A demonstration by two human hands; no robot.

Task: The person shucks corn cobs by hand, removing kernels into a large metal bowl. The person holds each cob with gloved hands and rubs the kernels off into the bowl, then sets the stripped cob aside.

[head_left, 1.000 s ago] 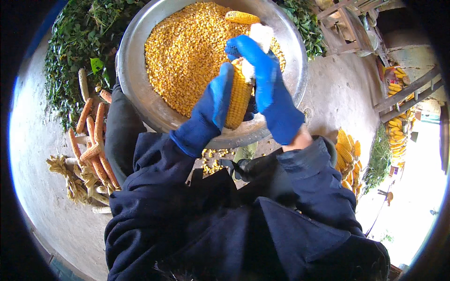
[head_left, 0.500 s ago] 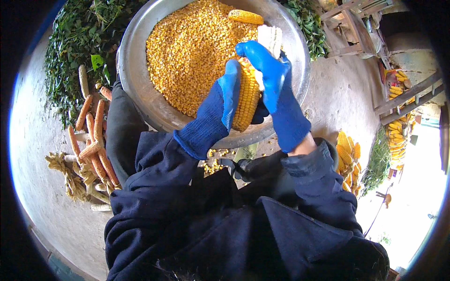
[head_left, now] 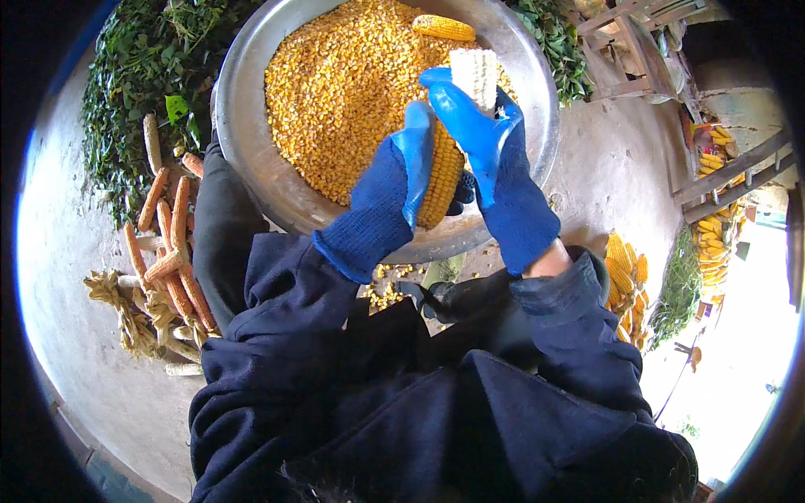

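My left hand (head_left: 386,184), in a blue knitted work glove with a coated palm, is closed round an ear of yellow corn (head_left: 442,180) that slants over the near rim of a wide metal basin (head_left: 245,138). My right hand (head_left: 495,151), gloved the same way, grips a white bare corncob (head_left: 475,77) that sticks up past its thumb, close against the ear's upper end. Loose yellow kernels (head_left: 335,92) fill much of the basin. Another ear of corn (head_left: 444,28) lies on them near the far rim. The fingers under the ear are partly hidden.
Left of the basin lie stripped reddish cobs (head_left: 180,218) and dry husks (head_left: 134,323), below a heap of green leaves (head_left: 142,92). Spilled kernels (head_left: 383,296) are on the floor near my feet. More corn ears (head_left: 625,281) sit at right, with a wooden frame (head_left: 625,50) behind.
The white cob in my right hand has shifted slightly left and down, showing its side more. My right thumb has moved up off the ear. The left hand still holds the ear.
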